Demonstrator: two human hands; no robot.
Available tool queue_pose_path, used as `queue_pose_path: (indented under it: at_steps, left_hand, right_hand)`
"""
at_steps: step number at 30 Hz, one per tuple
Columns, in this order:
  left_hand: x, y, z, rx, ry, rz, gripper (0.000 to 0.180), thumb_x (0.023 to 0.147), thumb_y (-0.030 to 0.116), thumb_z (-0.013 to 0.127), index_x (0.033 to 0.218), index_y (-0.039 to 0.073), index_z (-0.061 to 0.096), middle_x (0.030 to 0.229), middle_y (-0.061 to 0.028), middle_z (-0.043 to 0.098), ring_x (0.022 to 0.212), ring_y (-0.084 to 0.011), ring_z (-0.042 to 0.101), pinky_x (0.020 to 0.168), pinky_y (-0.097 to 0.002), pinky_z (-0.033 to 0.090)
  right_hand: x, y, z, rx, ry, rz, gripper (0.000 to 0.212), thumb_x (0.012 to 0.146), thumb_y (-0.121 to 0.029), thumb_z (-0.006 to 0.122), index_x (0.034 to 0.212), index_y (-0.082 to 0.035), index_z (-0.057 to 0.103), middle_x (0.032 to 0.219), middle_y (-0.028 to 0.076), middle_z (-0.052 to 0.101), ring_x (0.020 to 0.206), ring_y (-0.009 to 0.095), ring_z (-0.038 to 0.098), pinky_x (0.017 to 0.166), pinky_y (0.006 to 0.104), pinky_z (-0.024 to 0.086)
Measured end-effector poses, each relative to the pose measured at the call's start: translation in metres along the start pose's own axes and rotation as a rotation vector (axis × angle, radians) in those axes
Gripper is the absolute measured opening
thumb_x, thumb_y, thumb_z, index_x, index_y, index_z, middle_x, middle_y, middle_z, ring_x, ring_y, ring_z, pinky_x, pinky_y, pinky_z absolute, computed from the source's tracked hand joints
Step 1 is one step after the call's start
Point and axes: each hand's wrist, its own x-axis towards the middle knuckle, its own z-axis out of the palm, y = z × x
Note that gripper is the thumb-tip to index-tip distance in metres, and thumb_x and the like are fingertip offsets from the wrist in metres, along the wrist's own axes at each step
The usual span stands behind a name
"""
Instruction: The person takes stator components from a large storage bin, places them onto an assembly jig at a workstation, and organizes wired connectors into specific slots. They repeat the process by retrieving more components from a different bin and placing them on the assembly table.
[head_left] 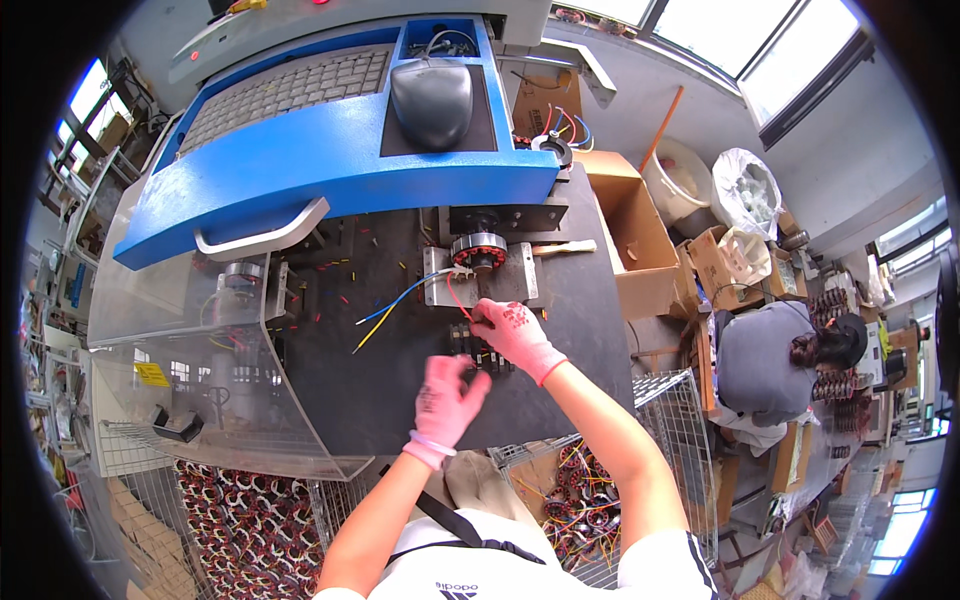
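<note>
A motor stator (479, 251) with red and black windings sits on a metal fixture (527, 275) on the dark tabletop. Blue and yellow wires (395, 303) trail from it to the left; a red wire (457, 296) runs down toward me. My right hand (517, 338), in a pink glove, pinches the end of that red wire just above a row of black terminal clips (465, 343). Beside those clips, nearer to me, my left hand (447, 402) wears a pink glove too. It is slightly blurred, its thumb and fingers apart, with nothing visible between them.
A blue keyboard tray (330, 185) with a mouse (431, 103) overhangs the table's far side. Left stands a clear plastic guard (210, 370). Wire baskets of stators (245, 515) flank me below. An open cardboard box (630, 220) stands right; another person (765, 360) sits beyond.
</note>
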Motion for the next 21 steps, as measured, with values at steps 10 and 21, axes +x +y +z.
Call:
queue_pose_path:
  at_steps: [10,21]
  left_hand:
    - [0.042,0.026,-0.074,-1.109,0.217,-0.138,0.035,0.099,0.032,0.051,0.114,0.002,0.058,0.095,-0.0052,0.064,0.072,-0.0107,0.061,0.059,-0.0208,0.048]
    - [0.001,0.014,-0.022,-0.931,0.505,-0.2,0.043,0.086,0.006,0.069,0.119,0.002,0.041,0.093,-0.0035,0.054,0.063,-0.0059,0.051,0.055,-0.0197,0.044]
  right_hand:
    - [0.024,-0.051,0.015,1.344,-0.406,0.425,0.029,0.093,-0.032,0.063,0.106,-0.006,0.064,0.071,-0.004,0.059,0.061,0.003,0.054,0.051,0.0181,0.038]
    - [0.002,-0.03,-0.004,0.959,-0.326,0.415,0.045,0.092,-0.047,0.059,0.093,-0.003,0.068,0.066,-0.001,0.059,0.053,0.005,0.049,0.047,0.0206,0.035]
